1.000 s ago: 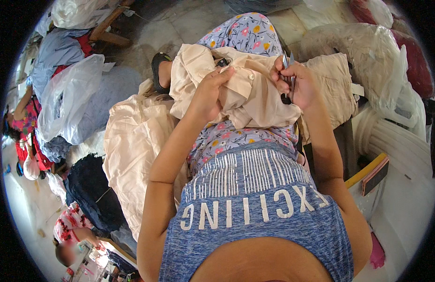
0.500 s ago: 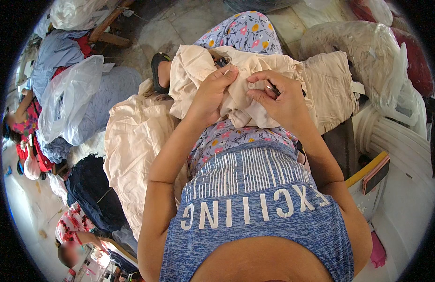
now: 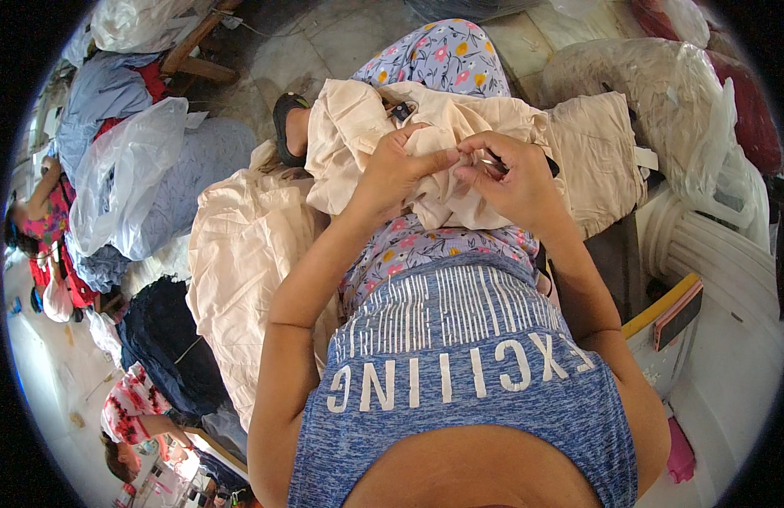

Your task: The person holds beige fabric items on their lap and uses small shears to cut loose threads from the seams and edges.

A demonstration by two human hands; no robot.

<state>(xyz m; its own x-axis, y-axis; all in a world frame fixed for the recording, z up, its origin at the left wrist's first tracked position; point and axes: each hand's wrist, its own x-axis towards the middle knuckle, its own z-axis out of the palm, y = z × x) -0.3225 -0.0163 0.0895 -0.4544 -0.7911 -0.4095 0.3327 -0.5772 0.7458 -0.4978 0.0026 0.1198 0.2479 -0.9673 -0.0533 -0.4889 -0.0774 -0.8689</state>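
A beige cloth garment [image 3: 349,127] lies bunched across my lap. My left hand [image 3: 392,169] is closed, pinching a fold of it between thumb and fingers. Close against its thumb tip, my right hand [image 3: 519,173] has thumb and forefinger drawn together at the same fold. Tucked in the right hand is a small black-and-metal tool [image 3: 494,161], mostly covered by the fingers, so its exact kind is hidden. A small dark piece [image 3: 401,111] shows on the garment beyond my left hand.
More beige cloth [image 3: 248,279] is heaped at my left, beside a dark navy pile [image 3: 163,347]. Plastic-wrapped bundles [image 3: 637,102] stand at the far right. A phone-like slab [image 3: 678,315] rests near my right elbow. Two other people are at the left, one in a red-and-white top [image 3: 129,406].
My left hand has turned and its thumb has moved right, to meet the right fingertips. The right hand has shifted slightly. The person at lower left has moved a little.
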